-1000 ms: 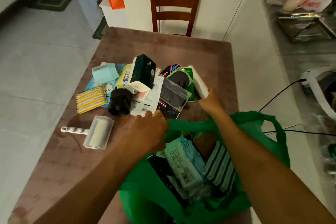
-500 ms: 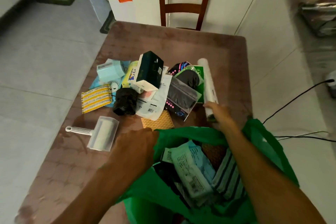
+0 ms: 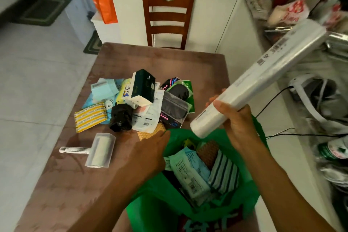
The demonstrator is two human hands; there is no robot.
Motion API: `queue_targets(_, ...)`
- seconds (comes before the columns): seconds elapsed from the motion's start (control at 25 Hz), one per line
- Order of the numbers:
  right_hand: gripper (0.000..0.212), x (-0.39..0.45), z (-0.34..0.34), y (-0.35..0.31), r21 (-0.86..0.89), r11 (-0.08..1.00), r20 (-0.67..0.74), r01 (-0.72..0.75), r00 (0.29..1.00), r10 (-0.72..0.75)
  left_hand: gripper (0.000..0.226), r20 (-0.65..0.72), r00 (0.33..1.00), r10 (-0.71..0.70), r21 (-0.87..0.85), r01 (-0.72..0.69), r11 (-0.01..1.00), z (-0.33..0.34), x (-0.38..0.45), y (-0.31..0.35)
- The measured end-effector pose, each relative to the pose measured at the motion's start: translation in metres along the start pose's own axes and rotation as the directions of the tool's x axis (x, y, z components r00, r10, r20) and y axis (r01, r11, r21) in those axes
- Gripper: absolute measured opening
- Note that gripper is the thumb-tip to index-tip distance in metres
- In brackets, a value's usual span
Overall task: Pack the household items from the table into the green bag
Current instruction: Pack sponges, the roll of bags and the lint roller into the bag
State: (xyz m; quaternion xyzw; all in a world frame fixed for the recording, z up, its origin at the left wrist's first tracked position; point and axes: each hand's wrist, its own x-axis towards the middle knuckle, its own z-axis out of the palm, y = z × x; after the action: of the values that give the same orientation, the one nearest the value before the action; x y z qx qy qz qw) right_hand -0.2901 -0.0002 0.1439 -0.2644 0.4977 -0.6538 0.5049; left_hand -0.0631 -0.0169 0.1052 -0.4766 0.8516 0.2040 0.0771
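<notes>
The left hand (image 3: pixel 150 153) covers part of the green bag's (image 3: pixel 250 194) near-left rim, so its fingers there cannot be seen. The bag's bottom runs off the lower edge, its printed lettering cut off. Small print on the white roll (image 3: pixel 259 79) and piled packets (image 3: pixel 146 117) is unreadable; clutter at right is blurred.

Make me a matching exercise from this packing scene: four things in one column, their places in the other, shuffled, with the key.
Things:
1. white roll
2. lint roller
3. striped cloth
4. wooden chair

Places:
A. inside the green bag
B. beyond the table's far edge
C. held in the right hand
D. lying alone on the table, near side of the pile

Pairs: 1-C, 2-D, 3-A, 4-B
</notes>
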Motion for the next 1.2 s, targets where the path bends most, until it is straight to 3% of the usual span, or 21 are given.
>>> queue_targets(0.08, 0.068, -0.018, 0.000, -0.008, 0.053, 0.997, 0.119, 0.051, 0.991, -0.057, 0.068, -0.049, 0.998, 0.027, 0.000, -0.027, 1.000, -0.003, -0.003, -0.005)
queue_targets(0.16, 0.062, -0.036, -0.003, -0.008, 0.029, 0.998, 0.143, 0.050, 0.988, -0.054, 0.065, -0.048, 0.998, 0.052, -0.083, -0.055, 0.995, -0.006, -0.007, -0.007)
queue_targets(0.24, 0.054, -0.046, -0.005, 0.000, -0.236, 0.971, 0.180, 0.045, 0.984, -0.002, 0.071, 0.020, 0.999, 0.039, -0.275, -0.032, 0.961, -0.007, -0.006, -0.013)
queue_targets(0.28, 0.051, -0.049, -0.004, 0.005, -0.421, 0.906, 0.263, 0.055, 0.963, 0.064, 0.072, 0.051, 0.998, 0.027, -0.360, -0.007, 0.933, -0.008, -0.005, -0.016)
queue_targets(0.4, 0.054, -0.046, -0.011, 0.042, -0.812, 0.523, 0.466, 0.259, 0.827, 0.314, 0.063, 0.045, 0.999, -0.030, -0.440, 0.046, 0.897, -0.009, -0.004, -0.030)
queue_targets(0.52, 0.055, -0.034, -0.037, 0.074, -0.937, 0.157, 0.349, 0.313, 0.818, 0.456, 0.077, -0.003, 0.999, -0.036, -0.468, 0.030, 0.883, -0.007, -0.013, -0.039)
queue_targets(0.6, 0.069, -0.030, -0.057, 0.087, -0.931, -0.084, 0.268, 0.355, 0.822, 0.503, 0.081, -0.037, 0.999, -0.038, -0.502, 0.014, 0.865, -0.005, -0.016, -0.041)
queue_targets(0.68, 0.080, -0.031, -0.066, 0.101, -0.880, -0.215, 0.273, 0.424, 0.822, 0.500, 0.080, -0.100, 0.994, -0.033, -0.455, -0.016, 0.890, -0.005, -0.018, -0.041)
queue_targets(0.76, 0.081, -0.033, -0.067, 0.114, -0.845, -0.281, 0.275, 0.455, 0.821, 0.501, 0.079, -0.125, 0.992, -0.020, -0.412, -0.033, 0.910, -0.004, -0.017, -0.039)
queue_targets(0.88, 0.080, -0.034, -0.053, 0.103, -0.851, -0.279, 0.261, 0.446, 0.819, 0.511, 0.074, -0.061, 0.998, 0.005, -0.487, -0.034, 0.873, -0.007, -0.016, -0.034)
queue_targets(0.92, 0.071, -0.031, -0.043, 0.091, -0.878, -0.202, 0.313, 0.434, 0.840, 0.444, 0.073, -0.068, 0.997, 0.021, -0.498, -0.052, 0.866, -0.007, -0.016, -0.033)
queue_targets(1.0, 0.040, -0.013, -0.013, 0.071, -0.914, 0.105, 0.406, 0.392, 0.892, 0.200, 0.070, -0.087, 0.996, 0.029, -0.528, -0.071, 0.846, -0.006, -0.012, -0.037)
queue_targets(1.08, 0.022, 0.028, 0.013, 0.070, -0.893, 0.313, 0.348, 0.322, 0.937, 0.027, 0.068, -0.081, 0.996, 0.022, -0.566, -0.064, 0.822, -0.004, -0.009, -0.038)
queue_targets(1.2, 0.039, 0.108, 0.029, 0.101, -0.927, 0.366, 0.091, 0.081, 0.996, 0.008, 0.067, -0.084, 0.996, 0.019, -0.632, -0.068, 0.772, 0.000, -0.012, -0.040)
